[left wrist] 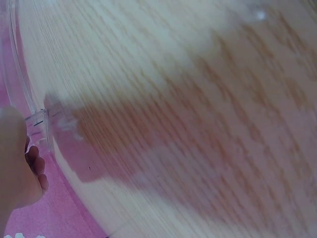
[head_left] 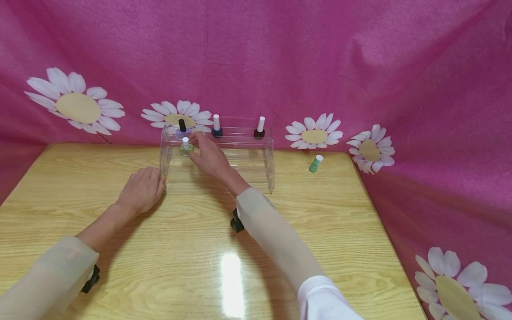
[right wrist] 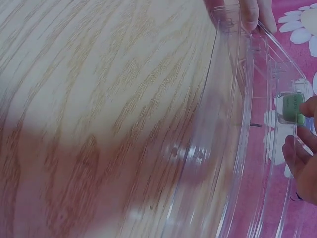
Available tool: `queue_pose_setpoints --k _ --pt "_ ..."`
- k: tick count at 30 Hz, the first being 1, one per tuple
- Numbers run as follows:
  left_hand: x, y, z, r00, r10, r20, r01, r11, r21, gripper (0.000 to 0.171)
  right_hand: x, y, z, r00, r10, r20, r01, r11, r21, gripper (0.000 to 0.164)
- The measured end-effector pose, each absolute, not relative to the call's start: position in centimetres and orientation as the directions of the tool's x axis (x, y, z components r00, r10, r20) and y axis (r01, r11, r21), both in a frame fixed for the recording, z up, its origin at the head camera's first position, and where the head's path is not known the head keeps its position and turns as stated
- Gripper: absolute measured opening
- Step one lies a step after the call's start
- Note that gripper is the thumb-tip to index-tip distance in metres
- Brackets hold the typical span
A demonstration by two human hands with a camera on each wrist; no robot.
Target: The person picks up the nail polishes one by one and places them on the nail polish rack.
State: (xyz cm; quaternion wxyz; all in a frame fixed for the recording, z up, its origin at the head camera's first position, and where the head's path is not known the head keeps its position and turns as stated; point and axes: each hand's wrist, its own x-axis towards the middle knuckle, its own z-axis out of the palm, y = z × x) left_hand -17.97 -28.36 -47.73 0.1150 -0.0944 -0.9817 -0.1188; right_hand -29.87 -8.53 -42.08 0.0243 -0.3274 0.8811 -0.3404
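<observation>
A clear stepped display rack (head_left: 216,166) stands at the back of the table. My left hand (head_left: 142,189) grips its left end panel low down, with fingertips (right wrist: 249,14) over the panel's edge in the right wrist view. At the rack's upper left, my right hand (head_left: 212,155) pinches a light green nail polish bottle (head_left: 186,147) with a white cap, held upright. The thumb (right wrist: 309,106) lies against the bottle's body in the right wrist view. Behind it on the top tier is a lilac nail polish bottle (head_left: 182,130) with a black cap.
Also on the top tier stand a dark blue polish bottle (head_left: 217,128) and a dark red one (head_left: 260,129), both white-capped. A green polish bottle (head_left: 315,164) is on the wooden table (head_left: 192,266) right of the rack. A pink flowered cloth (head_left: 256,58) hangs behind.
</observation>
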Motion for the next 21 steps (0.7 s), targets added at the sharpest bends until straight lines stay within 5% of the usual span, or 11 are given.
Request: queue_pose_setpoints --k 13,21 --pt "-18.0 -28.4 -47.5 -0.958 0.159 0.237 0.212 0.953 0.217 0.021 -29.9 -6.0 -40.7 -0.806 -0.526 0.272 -0.573 0.577 -0.581 0.026" --pt "-17.9 -28.3 -47.7 -0.954 0.161 0.253 0.22 0.949 0.224 0.021 -29.5 -3.9 -39.6 -0.832 -0.471 0.294 -0.523 0.485 -0.701 0.023"
